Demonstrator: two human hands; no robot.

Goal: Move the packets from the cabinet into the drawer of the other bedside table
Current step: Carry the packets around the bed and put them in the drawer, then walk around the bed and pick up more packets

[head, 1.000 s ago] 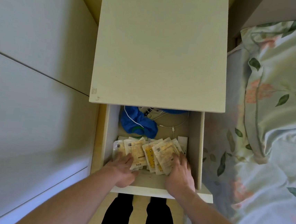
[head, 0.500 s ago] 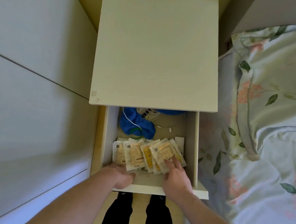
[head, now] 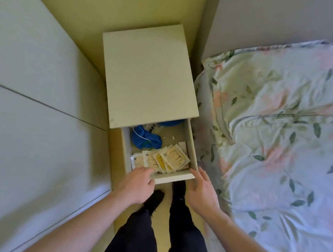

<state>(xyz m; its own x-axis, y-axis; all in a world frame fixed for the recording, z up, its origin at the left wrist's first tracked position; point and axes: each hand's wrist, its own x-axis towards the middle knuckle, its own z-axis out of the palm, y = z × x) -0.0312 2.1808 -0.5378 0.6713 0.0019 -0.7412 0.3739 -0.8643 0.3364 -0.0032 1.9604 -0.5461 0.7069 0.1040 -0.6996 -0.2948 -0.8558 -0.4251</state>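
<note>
**Packets are in the drawer, both hands look ready to let it be**

So the packets [head: 165, 159] are lying in the open drawer [head: 191, 148] of the bedside table [head: 148, 73], fanned out in an overlapping row along the front end, closest to the person. My guess is they sit there because the back is already taken: a blue cloth thing [head: 145, 139] and some thin white cable [head: 163, 134] fill the rear, partly tucked under the tabletop. Overlapping them also fits the whole row across the drawer's width.

The left hand [head: 135, 183] rests at the front left corner of the drawer, fingers relaxed and laid over the front edge, fingertips right by the nearest packet. I can't tell if they actually touch it. No grip on anything, the fingers aren't curled round a packet.

The right hand [head: 202, 192] hangs just off the front right corner, palm turned inward, fingers straight and spread. Its grip is released too, holding nothing, and it looks clear of the drawer front.

With a hand at each front corner, it reads to me like the setup for pushing the drawer shut evenly, so it doesn't jam sideways. Pure judgement though.

The bed [head: 282, 137] with its floral cover sits right beside the table, so there's not much room on that side.
</note>
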